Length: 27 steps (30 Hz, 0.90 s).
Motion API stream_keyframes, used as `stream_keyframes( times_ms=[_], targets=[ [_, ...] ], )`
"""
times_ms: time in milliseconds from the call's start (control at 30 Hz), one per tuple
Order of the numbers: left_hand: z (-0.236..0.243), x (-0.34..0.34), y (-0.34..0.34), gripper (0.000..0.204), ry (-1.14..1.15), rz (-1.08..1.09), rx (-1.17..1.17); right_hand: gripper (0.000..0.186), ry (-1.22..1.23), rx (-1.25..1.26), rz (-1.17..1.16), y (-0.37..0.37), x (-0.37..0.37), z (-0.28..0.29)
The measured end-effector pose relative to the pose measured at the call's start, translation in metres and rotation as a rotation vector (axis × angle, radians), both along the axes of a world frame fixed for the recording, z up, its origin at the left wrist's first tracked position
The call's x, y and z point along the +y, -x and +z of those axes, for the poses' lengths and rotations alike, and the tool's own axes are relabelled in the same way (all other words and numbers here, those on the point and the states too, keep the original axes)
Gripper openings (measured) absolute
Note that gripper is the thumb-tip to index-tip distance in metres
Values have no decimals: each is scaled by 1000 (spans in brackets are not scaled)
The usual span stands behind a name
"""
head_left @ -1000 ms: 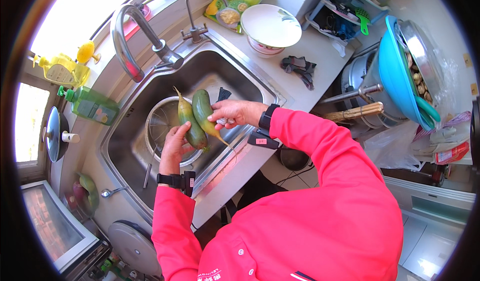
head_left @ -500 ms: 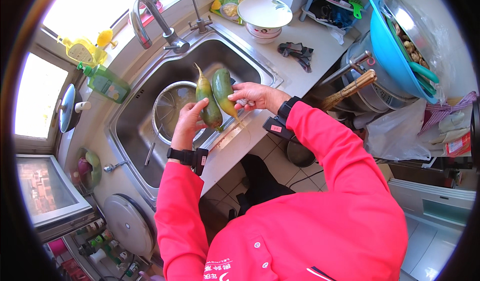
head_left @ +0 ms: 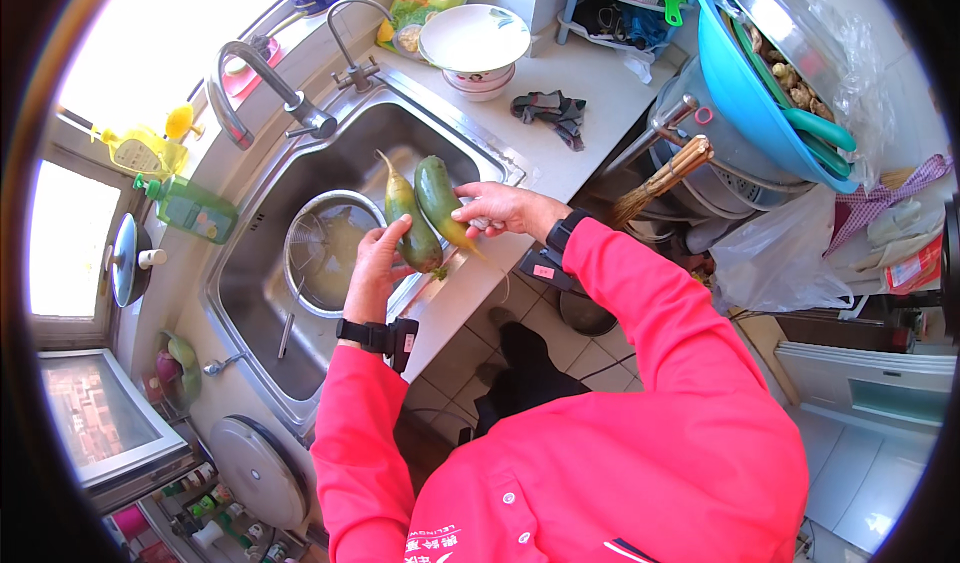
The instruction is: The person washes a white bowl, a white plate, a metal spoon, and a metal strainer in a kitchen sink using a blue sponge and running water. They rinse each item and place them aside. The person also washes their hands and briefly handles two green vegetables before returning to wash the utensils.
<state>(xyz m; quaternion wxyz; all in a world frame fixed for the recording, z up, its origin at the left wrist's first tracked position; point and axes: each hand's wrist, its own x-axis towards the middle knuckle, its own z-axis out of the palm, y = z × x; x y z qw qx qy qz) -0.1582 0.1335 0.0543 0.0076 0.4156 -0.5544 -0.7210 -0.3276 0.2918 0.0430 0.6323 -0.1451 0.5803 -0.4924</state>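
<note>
My left hand (head_left: 374,268) is closed on a green radish (head_left: 406,221) with a thin root pointing up and away. My right hand (head_left: 508,209) grips a second green radish (head_left: 433,185), whose pale thin root hangs toward me. A whitish crumpled thing (head_left: 484,224), perhaps a scrubber, shows under the right fingers. Both radishes are side by side above the near edge of the steel sink (head_left: 250,283). Below them in the sink stands a round metal basin (head_left: 293,263) with cloudy water and a wire-mesh strainer (head_left: 318,241); a metal handle (head_left: 289,325) leans outward from it.
A tall faucet (head_left: 318,121) arches over the sink's far side. Green soap bottle (head_left: 195,209) stands left. Stacked bowls (head_left: 475,43) and a dark cloth (head_left: 552,113) are on the counter. A whisk broom (head_left: 665,178) and a blue basin (head_left: 735,83) crowd the right.
The view has shifted, so the sink and counter appear farther left. Both hands keep hold of the radishes, which stay side by side with little visible movement between them.
</note>
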Motion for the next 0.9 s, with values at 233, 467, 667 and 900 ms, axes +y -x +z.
stream_keyframes(
  times_ms=[233,467,667,900],
  targets=[
    [8,43,41,62,0,-115,35,59,-6,89,-121,28,56,8],
    [-23,94,111,63,242,-193,-60,58,-125,356,-282,71,82,-2],
    [-41,109,126,69,212,-113,78,59,-107,468,-299,99,89,-20],
    [-29,78,81,35,215,-148,123,58,-86,789,-451,70,66,10]
  ],
)
